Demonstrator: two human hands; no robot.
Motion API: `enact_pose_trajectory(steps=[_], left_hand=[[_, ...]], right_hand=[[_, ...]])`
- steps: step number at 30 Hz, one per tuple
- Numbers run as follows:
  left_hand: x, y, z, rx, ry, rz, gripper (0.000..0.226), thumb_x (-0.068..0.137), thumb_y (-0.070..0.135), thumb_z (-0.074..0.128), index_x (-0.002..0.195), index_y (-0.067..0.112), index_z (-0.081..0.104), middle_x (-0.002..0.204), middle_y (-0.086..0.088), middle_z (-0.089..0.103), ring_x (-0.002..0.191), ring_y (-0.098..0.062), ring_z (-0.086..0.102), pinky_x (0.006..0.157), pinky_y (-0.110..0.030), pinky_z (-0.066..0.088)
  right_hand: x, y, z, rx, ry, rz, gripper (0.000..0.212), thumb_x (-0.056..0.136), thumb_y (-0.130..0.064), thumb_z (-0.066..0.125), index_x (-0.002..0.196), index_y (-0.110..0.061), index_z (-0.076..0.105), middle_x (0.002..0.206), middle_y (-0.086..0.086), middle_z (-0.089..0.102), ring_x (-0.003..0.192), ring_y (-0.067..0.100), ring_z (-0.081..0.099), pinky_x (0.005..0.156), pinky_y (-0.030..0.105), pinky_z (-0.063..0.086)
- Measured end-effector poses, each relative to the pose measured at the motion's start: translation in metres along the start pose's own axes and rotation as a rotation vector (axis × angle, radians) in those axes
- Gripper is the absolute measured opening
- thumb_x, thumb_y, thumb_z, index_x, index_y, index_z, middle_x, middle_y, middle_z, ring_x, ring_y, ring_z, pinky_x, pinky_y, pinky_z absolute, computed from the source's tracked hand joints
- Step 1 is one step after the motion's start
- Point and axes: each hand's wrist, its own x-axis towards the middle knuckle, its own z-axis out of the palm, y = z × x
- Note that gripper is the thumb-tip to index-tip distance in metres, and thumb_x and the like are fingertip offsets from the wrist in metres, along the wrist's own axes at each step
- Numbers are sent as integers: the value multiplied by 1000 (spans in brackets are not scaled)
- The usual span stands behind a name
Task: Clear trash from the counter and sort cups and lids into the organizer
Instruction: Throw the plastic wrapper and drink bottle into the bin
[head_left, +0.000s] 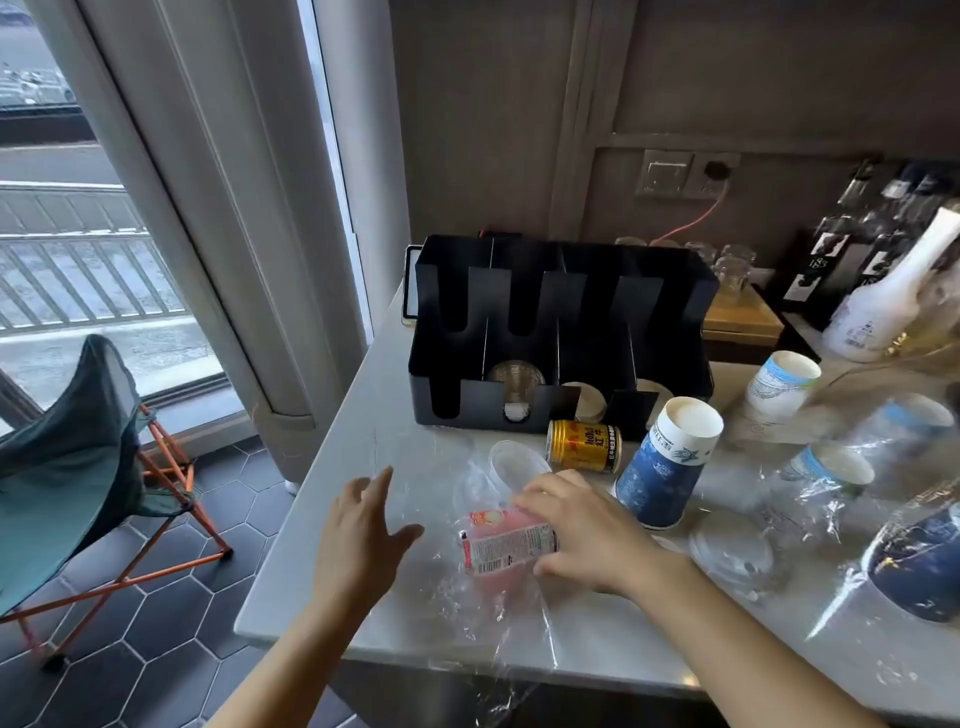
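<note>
A pink labelled plastic bottle (498, 545) lies on its side on the pale counter (374, 447), over crinkled clear plastic wrap (478, 618). My right hand (582, 530) rests on the bottle's right end, fingers curled over it. My left hand (363, 525) hovers just left of the bottle, fingers spread, holding nothing. A clear plastic cup (517, 462) lies behind the bottle. A gold can (584, 446) lies on its side beside a stack of blue paper cups (667, 462) standing upside down. The black organizer (561, 291) stands at the back with lids in its front slots.
More upturned paper cups (782, 387) in clear wrap (810, 493), a blue cup (922, 566) and a clear lid (732, 556) crowd the right of the counter. A white bottle (883, 301) and glasses stand at the back right. A folding chair (88, 467) stands on the floor to the left.
</note>
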Motion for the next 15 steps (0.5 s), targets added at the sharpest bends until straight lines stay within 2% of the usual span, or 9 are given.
enact_pose_trajectory(steps=[3, 5, 8, 12, 13, 15], left_hand=[[2, -7, 3, -128, 23, -45, 63, 82, 31, 80, 139, 20, 57, 120, -7, 65, 104, -27, 63, 85, -36, 49], [3, -10, 4, -144, 34, -82, 40, 82, 27, 79, 121, 21, 71, 102, -1, 71, 91, -23, 66, 72, -30, 42], [3, -13, 2, -179, 91, -87, 21, 80, 21, 81, 100, 18, 80, 82, 1, 76, 81, -24, 69, 68, -27, 39], [-5, -14, -8, -387, 99, -85, 18, 76, 13, 84, 90, 23, 79, 58, 10, 67, 62, -6, 64, 60, -20, 46], [-7, -13, -12, -432, 101, -75, 21, 76, 12, 84, 89, 28, 77, 60, 10, 68, 62, -7, 64, 59, -17, 46], [-11, -11, -21, -511, 122, -61, 32, 78, 9, 82, 87, 38, 71, 66, 9, 71, 63, -9, 64, 63, -22, 50]], right_hand=[[3, -2, 4, -55, -7, -33, 70, 80, -29, 73, 143, -37, 44, 137, -14, 48, 127, 15, 38, 103, 32, 32], [6, -1, 7, -74, 12, -44, 64, 82, -18, 66, 140, -37, 46, 136, -14, 50, 127, 16, 39, 103, 32, 32], [7, 0, 8, -75, 60, -64, 60, 82, -16, 64, 136, -36, 50, 133, -14, 53, 124, 16, 42, 102, 31, 32], [5, 2, 7, -51, 118, -69, 60, 81, -29, 71, 137, -36, 50, 130, -15, 54, 123, 13, 41, 102, 29, 31], [3, 2, 5, -47, 133, -67, 61, 81, -31, 72, 138, -36, 50, 130, -15, 54, 122, 12, 41, 103, 29, 32], [0, 1, 1, -30, 167, -65, 62, 80, -34, 73, 138, -35, 50, 129, -15, 55, 121, 12, 42, 103, 30, 35]])
